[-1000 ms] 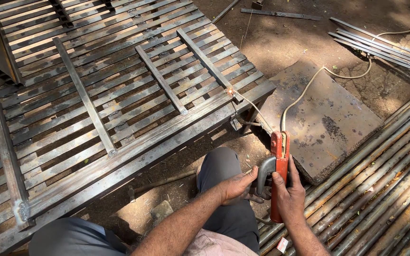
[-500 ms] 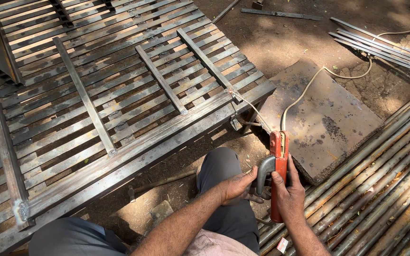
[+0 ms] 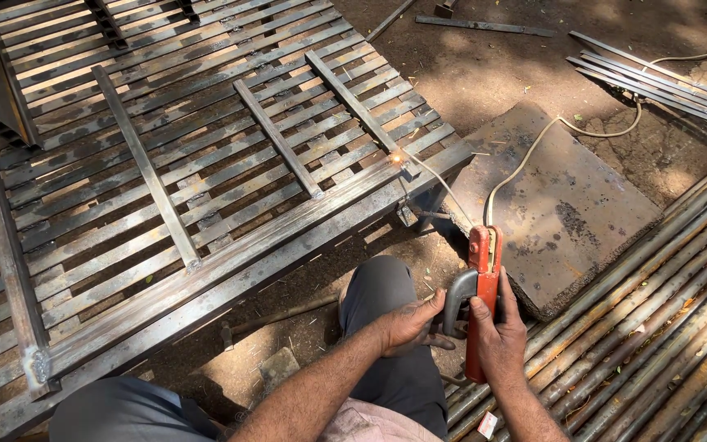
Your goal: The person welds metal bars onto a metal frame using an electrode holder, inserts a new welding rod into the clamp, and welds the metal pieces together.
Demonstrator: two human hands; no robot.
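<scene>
Right hand point(image 3: 501, 336) is clasping the red welding electrode holder point(image 3: 479, 295), grip closed round it; left hand point(image 3: 409, 323) is pinching its grey lever. Thin rod point(image 3: 439, 184) is touching the slatted steel gate frame point(image 3: 206, 188), glowing. Weld seemingly underway; steady aim needed next.

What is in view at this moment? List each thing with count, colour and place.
Electrode holder: one, red with a grey lever, held at lower centre right.
Welding rod: one, thin and pale, running from the holder to a glowing spot on the frame.
Cable: one, pale, trailing to the upper right.
Metal gate frame: one, grey slats, flat across the left.
Flat slab: one, grey-brown, on the dirt at right.
Round pipes: many, rusty grey, lower right.
Flat bars: several, grey, upper right.
Hammer: one, dark, under the frame edge.
Left hand: by the lever.
Right hand: gripping the holder.
</scene>
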